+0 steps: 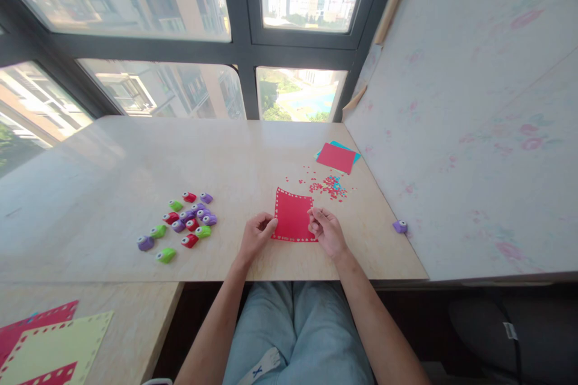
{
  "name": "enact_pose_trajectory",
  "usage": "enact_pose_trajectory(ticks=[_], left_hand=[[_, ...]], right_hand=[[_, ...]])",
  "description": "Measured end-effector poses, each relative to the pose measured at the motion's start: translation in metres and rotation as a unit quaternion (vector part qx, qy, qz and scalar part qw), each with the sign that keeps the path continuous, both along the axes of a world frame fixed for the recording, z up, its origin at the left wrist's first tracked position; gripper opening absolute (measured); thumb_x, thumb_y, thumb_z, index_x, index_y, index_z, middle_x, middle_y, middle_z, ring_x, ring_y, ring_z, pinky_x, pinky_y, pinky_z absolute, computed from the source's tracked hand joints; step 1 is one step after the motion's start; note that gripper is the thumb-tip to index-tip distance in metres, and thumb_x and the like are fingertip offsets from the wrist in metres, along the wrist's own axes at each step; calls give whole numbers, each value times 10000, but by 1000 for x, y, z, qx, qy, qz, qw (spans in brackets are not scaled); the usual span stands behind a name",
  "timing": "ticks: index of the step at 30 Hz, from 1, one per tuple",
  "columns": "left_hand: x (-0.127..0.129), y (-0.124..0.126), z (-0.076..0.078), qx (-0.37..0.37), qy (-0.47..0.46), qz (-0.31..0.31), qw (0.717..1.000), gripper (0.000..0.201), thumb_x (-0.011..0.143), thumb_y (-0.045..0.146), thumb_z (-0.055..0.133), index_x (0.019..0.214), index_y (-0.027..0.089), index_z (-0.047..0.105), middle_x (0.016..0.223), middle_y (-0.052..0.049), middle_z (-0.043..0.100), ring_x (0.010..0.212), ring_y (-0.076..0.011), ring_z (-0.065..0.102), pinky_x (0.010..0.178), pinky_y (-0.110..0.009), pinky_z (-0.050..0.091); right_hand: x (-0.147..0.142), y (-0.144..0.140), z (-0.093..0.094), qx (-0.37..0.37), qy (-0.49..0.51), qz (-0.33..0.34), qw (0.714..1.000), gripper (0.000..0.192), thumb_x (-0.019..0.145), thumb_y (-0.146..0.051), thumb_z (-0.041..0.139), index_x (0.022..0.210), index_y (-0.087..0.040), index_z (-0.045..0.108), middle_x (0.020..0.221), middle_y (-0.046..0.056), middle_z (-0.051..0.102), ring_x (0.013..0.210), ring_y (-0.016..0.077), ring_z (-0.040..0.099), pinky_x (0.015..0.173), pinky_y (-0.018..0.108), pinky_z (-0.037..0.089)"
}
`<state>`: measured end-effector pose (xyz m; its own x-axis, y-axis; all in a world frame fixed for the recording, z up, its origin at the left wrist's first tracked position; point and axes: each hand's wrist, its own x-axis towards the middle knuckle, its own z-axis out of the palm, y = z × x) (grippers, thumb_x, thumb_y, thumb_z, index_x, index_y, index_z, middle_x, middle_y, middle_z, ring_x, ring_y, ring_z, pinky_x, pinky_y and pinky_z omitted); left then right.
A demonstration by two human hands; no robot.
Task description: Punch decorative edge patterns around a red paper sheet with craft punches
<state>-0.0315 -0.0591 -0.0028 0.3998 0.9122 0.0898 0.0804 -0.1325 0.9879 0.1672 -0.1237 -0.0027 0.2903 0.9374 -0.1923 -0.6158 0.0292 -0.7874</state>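
Observation:
A red sheet of paper (293, 216) with small holes punched along its edges is held just above the marble-patterned sill, its top slightly curled. My left hand (258, 233) pinches its left edge between thumb and fingers. At the right edge, my right hand (326, 230) is closed, thumb against the curled fingers, gripping the paper there. Beyond the sheet lies a scatter of red and blue punched-out paper bits (332, 186). To the left sits a group of small craft punches (192, 224) in purple, red and green.
A stack of red and blue paper (336, 157) lies near the wall. One purple punch (400, 227) rests by the right edge of the sill. At lower left, punched red and yellow sheets (58, 343) lie on a lower surface. Windows (250, 51) stand behind the sill.

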Motion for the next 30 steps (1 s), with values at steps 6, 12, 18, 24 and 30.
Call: enact_pose_trajectory(ticks=[6, 12, 18, 24, 30], left_hand=[[-6, -4, -5, -22, -67, 37, 997, 235, 821, 395, 665, 791, 162, 645, 737, -17, 626, 670, -138, 539, 623, -236, 416], [-10, -14, -1, -48, -112, 13, 992, 212, 809, 370, 715, 853, 165, 690, 835, -45, 677, 778, -162, 603, 719, -259, 469], [-11, -21, 2, -88, -201, -30, 975, 207, 779, 350, 765, 849, 166, 699, 913, -58, 696, 848, -170, 625, 781, -275, 491], [-11, -16, 5, -141, -276, -17, 951, 302, 726, 402, 811, 859, 175, 661, 821, -38, 704, 774, -169, 651, 776, -317, 509], [-10, -16, 6, -185, -305, -37, 934, 305, 711, 367, 828, 849, 178, 633, 882, -42, 707, 830, -189, 667, 799, -351, 525]], right_hand=[[-1, 2, -2, 10, -7, -4, 1000, 227, 713, -363, 808, 796, -175, 711, 679, -25, 558, 495, 51, 434, 447, 192, 366], [-2, 2, -4, 11, -36, -25, 999, 246, 712, -395, 801, 799, -186, 704, 679, -19, 556, 497, 67, 432, 447, 207, 375], [-4, 0, -8, 18, -105, -75, 992, 265, 724, -407, 788, 844, -198, 680, 697, -17, 587, 530, 81, 465, 486, 210, 406], [-14, -3, -8, 40, -217, -87, 971, 353, 738, -396, 771, 1031, -231, 661, 952, 37, 675, 850, 169, 636, 727, 276, 531], [-24, -2, -11, 40, -263, -16, 964, 421, 781, -431, 734, 1146, -247, 632, 1079, 78, 708, 932, 208, 687, 822, 343, 555]])
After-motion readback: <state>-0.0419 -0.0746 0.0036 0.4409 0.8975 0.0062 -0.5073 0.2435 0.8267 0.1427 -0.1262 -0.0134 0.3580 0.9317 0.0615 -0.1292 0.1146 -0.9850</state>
